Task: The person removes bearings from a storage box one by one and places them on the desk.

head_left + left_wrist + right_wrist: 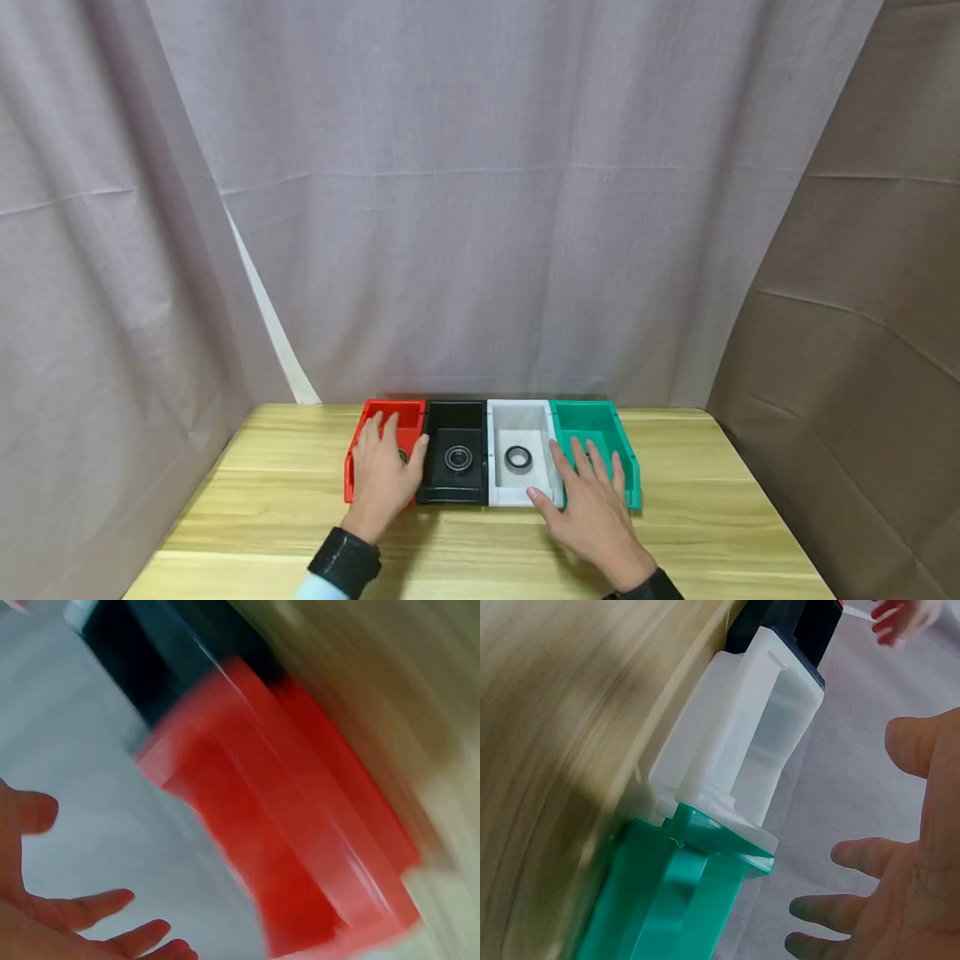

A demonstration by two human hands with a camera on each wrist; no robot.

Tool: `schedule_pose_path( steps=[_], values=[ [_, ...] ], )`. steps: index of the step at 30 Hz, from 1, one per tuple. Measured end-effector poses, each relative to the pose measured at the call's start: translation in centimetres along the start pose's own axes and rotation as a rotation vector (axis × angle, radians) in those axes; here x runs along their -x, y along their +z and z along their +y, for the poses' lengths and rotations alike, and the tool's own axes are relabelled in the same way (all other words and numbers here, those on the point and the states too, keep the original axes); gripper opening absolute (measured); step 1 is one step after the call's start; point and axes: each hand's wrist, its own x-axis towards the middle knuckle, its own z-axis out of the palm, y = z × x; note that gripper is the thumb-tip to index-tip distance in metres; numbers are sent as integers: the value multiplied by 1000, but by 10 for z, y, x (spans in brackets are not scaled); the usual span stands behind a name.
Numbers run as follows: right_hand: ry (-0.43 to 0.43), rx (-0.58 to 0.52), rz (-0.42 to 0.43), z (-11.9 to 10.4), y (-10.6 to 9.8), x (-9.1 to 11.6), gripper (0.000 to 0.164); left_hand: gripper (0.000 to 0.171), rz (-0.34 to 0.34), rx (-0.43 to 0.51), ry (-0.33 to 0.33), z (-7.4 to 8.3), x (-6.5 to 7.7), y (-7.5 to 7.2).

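My left hand (384,479) hovers above the red bin (411,415), its fingers spread and nothing held. Beside the thumb, part of a ring-shaped bearing (404,456) shows in that bin; the hand covers the rest. My right hand (592,517) is over the front of the green bin (628,467), fingers spread, with the thumb near the white bin's front corner. Its fingers hide most of the green bin's floor. Between the hands, one bearing (449,458) lies flat in the black bin (456,417) and another (507,459) in the white bin (517,415).
The four bins stand side by side in a row at the back of a wooden table (300,500). Grey curtains (487,208) hang close behind and on the left, with a browner cloth (847,333) on the right.
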Motion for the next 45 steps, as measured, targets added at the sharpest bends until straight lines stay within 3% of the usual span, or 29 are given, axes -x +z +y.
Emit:
schedule_pose_path(
  steps=[2,7,12,17,22,27,45],
  values=[
    [3,-1,-2,1,0,0,83,66,26,-29,-30,-19,-16,1],
    [6,7,-2,3,2,1,82,55,-51,-120,-130,-56,-47,2],
    [2,-4,16,4,0,-1,82,48,-145,-147,-152,-76,-66,11],
    [6,3,7,4,0,-1,83,47,-287,-87,-204,-88,-77,21],
    [4,-8,5,2,2,-1,83,34,-352,21,-216,-94,-81,20],
    [-6,-19,1,0,3,-1,83,34,-377,117,-246,-95,-80,15],
    [-32,-29,4,-8,1,-7,79,40,-412,141,-367,-94,-76,17]
  ],
)
